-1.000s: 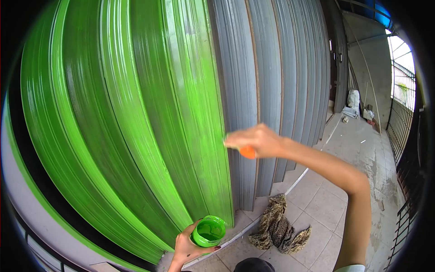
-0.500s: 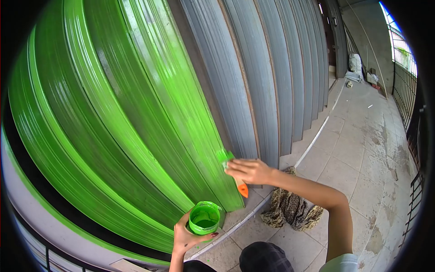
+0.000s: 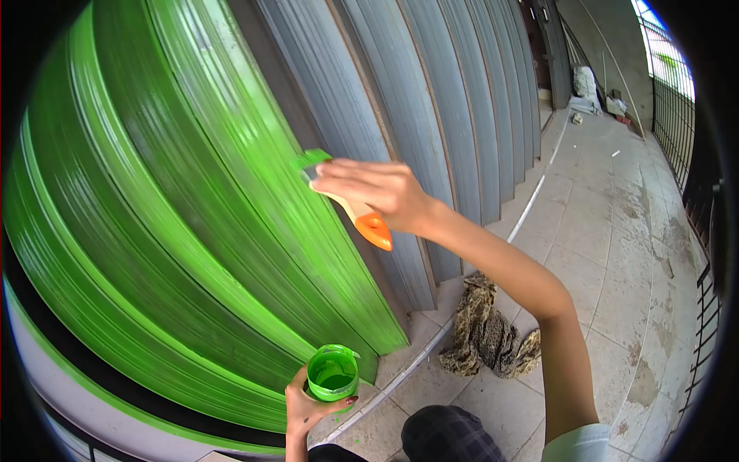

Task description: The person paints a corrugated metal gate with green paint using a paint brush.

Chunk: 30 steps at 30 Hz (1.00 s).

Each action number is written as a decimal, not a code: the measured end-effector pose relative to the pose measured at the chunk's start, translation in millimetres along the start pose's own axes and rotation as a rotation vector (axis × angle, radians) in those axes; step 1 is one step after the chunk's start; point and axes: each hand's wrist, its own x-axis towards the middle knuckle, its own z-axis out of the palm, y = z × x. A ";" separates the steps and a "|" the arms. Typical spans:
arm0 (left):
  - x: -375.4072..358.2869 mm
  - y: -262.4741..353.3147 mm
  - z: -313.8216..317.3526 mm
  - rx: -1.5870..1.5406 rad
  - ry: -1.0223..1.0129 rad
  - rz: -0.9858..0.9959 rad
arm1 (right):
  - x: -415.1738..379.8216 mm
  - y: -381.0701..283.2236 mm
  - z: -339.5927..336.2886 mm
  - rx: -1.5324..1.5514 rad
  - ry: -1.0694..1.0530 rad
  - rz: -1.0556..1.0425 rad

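Observation:
My right hand (image 3: 373,194) holds a paintbrush (image 3: 372,229) by its pale handle with an orange end. The green bristles touch the edge of the green-painted ribbed panel (image 3: 231,146), beside the bare grey ribs (image 3: 369,92). Low in the view, my left hand (image 3: 304,406) is wrapped round an open cup of green paint (image 3: 333,373), held upright near the panel's bottom edge. Paint coats the cup's rim and inner wall.
A crumpled patterned cloth (image 3: 486,331) lies on the tiled floor (image 3: 577,231) right of the panel's foot. My knee (image 3: 446,435) shows at the bottom. A white sack (image 3: 585,83) stands at the far end, near a barred gate (image 3: 673,115).
My right hand has moved up and to the left along the panel edge with the brush. The view has shifted a little, and my left hand still holds the cup.

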 end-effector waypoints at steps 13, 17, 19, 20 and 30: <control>24.2 29.8 -31.3 -0.279 -0.182 0.034 | 3.5 1.4 -14.1 0.040 -0.468 -0.111; 55.3 27.1 -38.0 -0.301 -0.220 0.122 | 182.0 43.6 -42.1 -0.316 -0.094 -0.265; 66.5 38.7 -48.4 -0.295 -0.205 0.211 | 235.2 65.3 -41.7 -0.328 0.008 -0.271; 69.9 49.5 -53.7 -0.297 -0.197 0.252 | 249.3 74.9 -40.1 -0.322 0.005 -0.284; 75.0 257.9 -188.2 -0.381 -0.172 -0.111 | 164.2 49.2 -30.7 -0.143 -0.665 -0.205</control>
